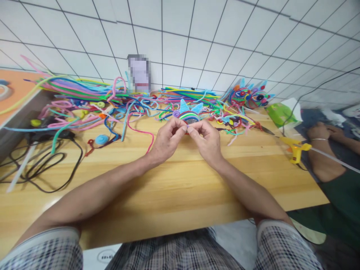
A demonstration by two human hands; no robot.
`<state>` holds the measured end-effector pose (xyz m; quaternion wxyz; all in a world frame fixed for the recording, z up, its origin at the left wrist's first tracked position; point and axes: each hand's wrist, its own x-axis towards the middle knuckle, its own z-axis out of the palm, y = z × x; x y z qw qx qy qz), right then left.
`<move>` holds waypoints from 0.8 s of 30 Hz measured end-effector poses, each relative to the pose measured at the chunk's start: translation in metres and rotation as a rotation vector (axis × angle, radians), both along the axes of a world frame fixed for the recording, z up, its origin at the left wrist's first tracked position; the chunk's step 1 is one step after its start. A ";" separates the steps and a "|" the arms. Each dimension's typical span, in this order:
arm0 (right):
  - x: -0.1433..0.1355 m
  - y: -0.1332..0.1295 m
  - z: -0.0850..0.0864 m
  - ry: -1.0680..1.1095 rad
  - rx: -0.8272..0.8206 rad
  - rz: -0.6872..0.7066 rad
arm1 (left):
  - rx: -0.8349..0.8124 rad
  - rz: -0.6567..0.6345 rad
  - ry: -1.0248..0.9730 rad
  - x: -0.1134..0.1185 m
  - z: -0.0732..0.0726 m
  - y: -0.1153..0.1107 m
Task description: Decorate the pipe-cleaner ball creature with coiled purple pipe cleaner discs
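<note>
My left hand (pixel 168 139) and my right hand (pixel 206 140) meet above the middle of the table, both closed with thumb and forefinger pinched. Between the fingertips shows a tiny purple bit (pixel 188 127), seemingly pipe cleaner; the fingers hide most of it. Just behind them sits a striped pipe-cleaner animal head (pixel 192 116) with light blue pointed ears and a purple coil on its left side. My fingers cover its lower part, and I cannot tell whether they touch it.
Loose pipe cleaners (pixel 84 90) heap along the tiled wall, where a phone (pixel 140 73) leans. Finished colourful heads (pixel 249 95) stand back right, near a yellow glue gun (pixel 296 148). Black cables (pixel 53 165) loop at left. Another person's arm (pixel 323 157) is at far right.
</note>
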<state>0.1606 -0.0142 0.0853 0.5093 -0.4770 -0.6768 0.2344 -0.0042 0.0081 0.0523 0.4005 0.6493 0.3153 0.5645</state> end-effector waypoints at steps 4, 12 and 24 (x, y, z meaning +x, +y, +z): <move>0.003 0.001 0.002 -0.098 0.060 -0.019 | -0.042 -0.019 0.005 0.000 0.001 0.001; 0.009 0.003 0.007 -0.215 0.114 -0.047 | 0.063 0.055 0.160 -0.004 0.003 0.005; -0.005 0.008 -0.007 0.326 -0.204 0.106 | -0.263 -0.136 -0.214 0.005 0.006 -0.002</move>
